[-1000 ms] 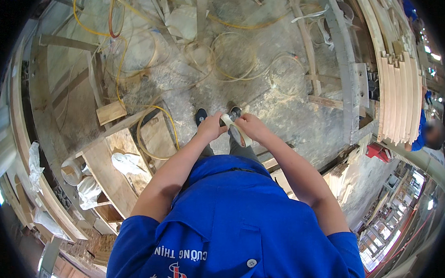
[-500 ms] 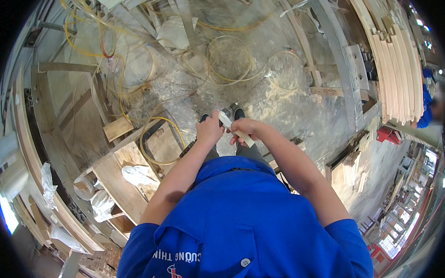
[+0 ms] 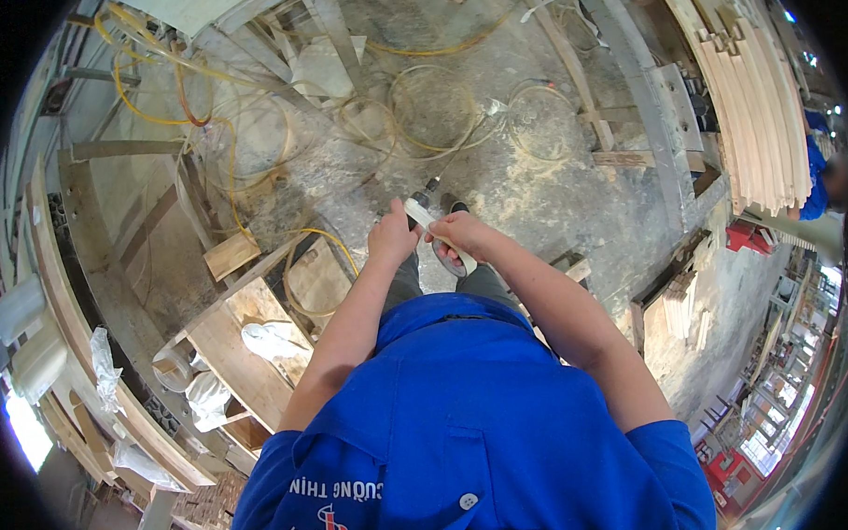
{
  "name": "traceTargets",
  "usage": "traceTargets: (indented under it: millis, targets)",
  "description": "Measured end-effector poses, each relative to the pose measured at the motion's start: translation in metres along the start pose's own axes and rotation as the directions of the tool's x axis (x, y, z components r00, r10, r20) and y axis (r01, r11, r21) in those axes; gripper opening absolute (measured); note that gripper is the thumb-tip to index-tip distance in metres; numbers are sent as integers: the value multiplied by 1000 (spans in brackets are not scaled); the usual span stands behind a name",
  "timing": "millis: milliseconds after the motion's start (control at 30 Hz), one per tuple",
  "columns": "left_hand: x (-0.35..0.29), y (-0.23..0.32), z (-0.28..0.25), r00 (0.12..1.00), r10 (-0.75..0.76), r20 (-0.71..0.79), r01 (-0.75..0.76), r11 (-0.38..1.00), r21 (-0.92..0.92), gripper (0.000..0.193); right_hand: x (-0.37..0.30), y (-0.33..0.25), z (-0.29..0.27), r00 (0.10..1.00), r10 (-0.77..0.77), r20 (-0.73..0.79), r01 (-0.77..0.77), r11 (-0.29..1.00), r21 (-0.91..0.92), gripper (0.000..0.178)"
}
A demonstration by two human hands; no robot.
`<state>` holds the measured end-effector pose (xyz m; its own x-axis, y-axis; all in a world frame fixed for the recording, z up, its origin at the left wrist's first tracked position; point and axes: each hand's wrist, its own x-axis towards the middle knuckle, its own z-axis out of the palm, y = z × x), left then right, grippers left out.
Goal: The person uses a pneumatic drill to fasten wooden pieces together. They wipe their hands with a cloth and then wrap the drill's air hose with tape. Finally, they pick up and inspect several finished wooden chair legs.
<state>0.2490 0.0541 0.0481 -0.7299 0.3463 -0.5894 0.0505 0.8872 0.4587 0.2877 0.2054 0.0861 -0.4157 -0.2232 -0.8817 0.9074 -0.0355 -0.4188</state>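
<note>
My left hand (image 3: 392,233) is closed, its fingertips at the upper end of a long pale strip (image 3: 418,214). My right hand (image 3: 460,236) pinches the strip farther down, where a greyish ring-like shape shows under the fingers. Whether the strip is wood or tape is too small to tell. Just beyond my left fingers appears a dark tool with a narrow tip (image 3: 428,187), in line with a thin hose. Whether it is held or lies on the floor I cannot make out. My shoe (image 3: 458,207) shows behind my right hand.
Yellow hose (image 3: 468,45) lies coiled on the dusty concrete floor (image 3: 365,188). At left stand a wooden box (image 3: 250,374) with a white plastic bag (image 3: 272,339) and a wood frame. Stacked pale wood strips (image 3: 755,123) and a metal frame (image 3: 659,163) flank the right.
My left hand has moved slightly left and away from me. The strip now shows longer between my hands. The dark tool and its thin hose appear farther away and a little left.
</note>
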Motion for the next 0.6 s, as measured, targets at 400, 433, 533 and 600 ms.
traceTargets:
  millis: [400, 433, 533, 600]
  targets:
    - [2, -16, -6, 993, 51, 108, 4, 888, -460, 56, 0, 7, -14, 996, -66, 59, 73, 988, -136, 28]
    - [1, -15, -8, 987, 44, 154, 40, 862, -506, 56, 1, 8, -15, 995, -76, 61, 84, 986, -141, 28]
    - [0, -17, -9, 968, 77, 238, 103, 745, -659, 52, 0, 9, -16, 991, -110, 74, 121, 981, -154, 29]
    - [-1, -18, -10, 952, 127, 280, 137, 640, -756, 48, -2, 10, -16, 987, -135, 82, 147, 977, -155, 30]
